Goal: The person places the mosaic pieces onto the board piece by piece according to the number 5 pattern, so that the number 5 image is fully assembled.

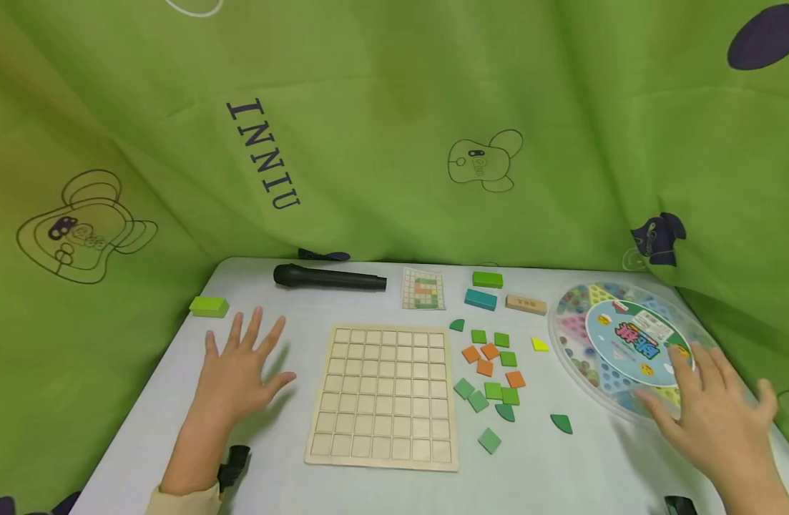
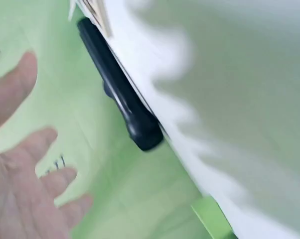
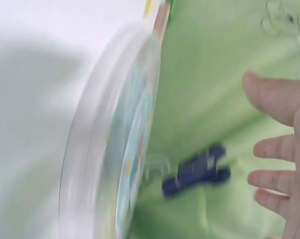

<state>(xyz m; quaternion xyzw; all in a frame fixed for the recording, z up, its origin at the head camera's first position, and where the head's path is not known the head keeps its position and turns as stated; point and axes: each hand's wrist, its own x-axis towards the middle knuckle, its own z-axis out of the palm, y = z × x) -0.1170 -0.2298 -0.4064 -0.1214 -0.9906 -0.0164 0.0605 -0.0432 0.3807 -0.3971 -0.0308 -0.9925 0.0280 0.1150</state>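
Observation:
My left hand point(image 1: 236, 372) hovers with spread fingers over the left part of the table, holding nothing. Its nearest things are the wooden grid board point(image 1: 384, 397) to its right and a lime green block point(image 1: 209, 307) beyond its fingertips. Above the near part of a round, clear Chinese checkers box point(image 1: 571, 357) is my right hand point(image 1: 719, 408), fingers apart and nothing held. In the right wrist view a gap shows between that hand point(image 3: 294, 154) and the box point(image 3: 85, 149). Small orange squares point(image 1: 485, 368), green squares point(image 1: 489, 440) and dark green quarter-circles point(image 1: 561, 423) lie between board and box.
A black microphone point(image 1: 330, 278) lies along the back edge. Beside it are a printed pattern card point(image 1: 423, 289), a green block point(image 1: 487, 280), a teal block point(image 1: 481, 299) and a wooden block point(image 1: 526, 305). A yellow quarter-circle point(image 1: 539, 345) lies near the box. Green cloth point(image 1: 381, 143) surrounds the table.

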